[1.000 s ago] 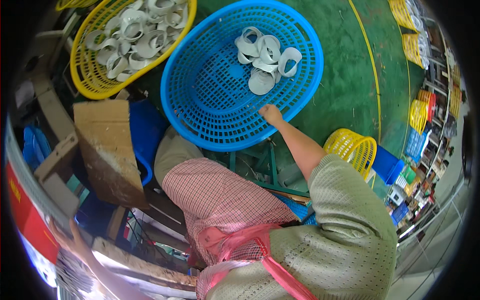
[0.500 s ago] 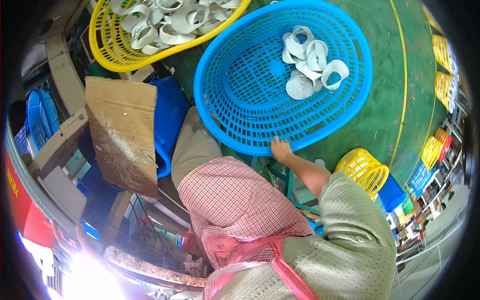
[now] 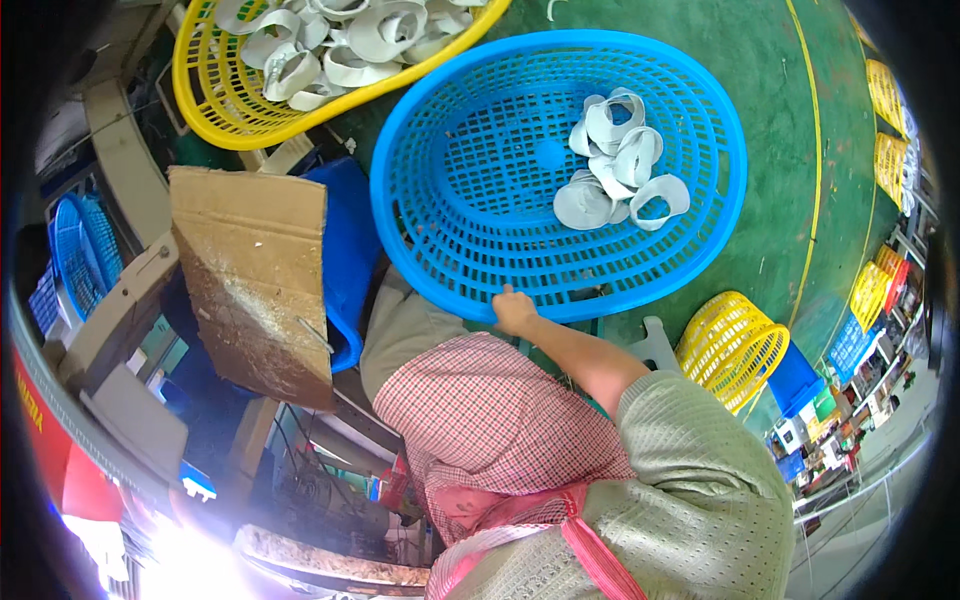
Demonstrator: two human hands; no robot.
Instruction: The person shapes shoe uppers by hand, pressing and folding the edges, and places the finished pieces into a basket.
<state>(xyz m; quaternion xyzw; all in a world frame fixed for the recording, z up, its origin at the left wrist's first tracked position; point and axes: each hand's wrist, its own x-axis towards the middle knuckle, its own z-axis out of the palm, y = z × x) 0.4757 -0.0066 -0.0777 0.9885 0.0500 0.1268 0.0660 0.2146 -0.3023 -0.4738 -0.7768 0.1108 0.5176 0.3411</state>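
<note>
My right hand (image 3: pixel 515 312) is closed over the near rim of a large oval blue plastic basket (image 3: pixel 420 262). A small heap of whitish, flat, ring-like pieces (image 3: pixel 632 158) lies in the right half of this basket. They look thin and bendy, but I cannot make out their exact kind. To the far left, a yellow basket (image 3: pixel 215 122) holds many similar whitish pieces (image 3: pixel 375 40). My left hand does not show; strong glare covers the lower left.
A worn piece of cardboard (image 3: pixel 255 290) leans against a blue bin (image 3: pixel 350 215) on my left. Right of my arm, a yellow basket (image 3: pixel 730 345) stands beside a blue container (image 3: pixel 795 380). The green floor (image 3: pixel 770 190) carries yellow lines. Machine framing (image 3: pixel 115 290) stands at the left.
The blue basket sits slightly lower and further left in the view, and my right hand on its rim has shifted left with it. The pieces inside keep much the same arrangement.
</note>
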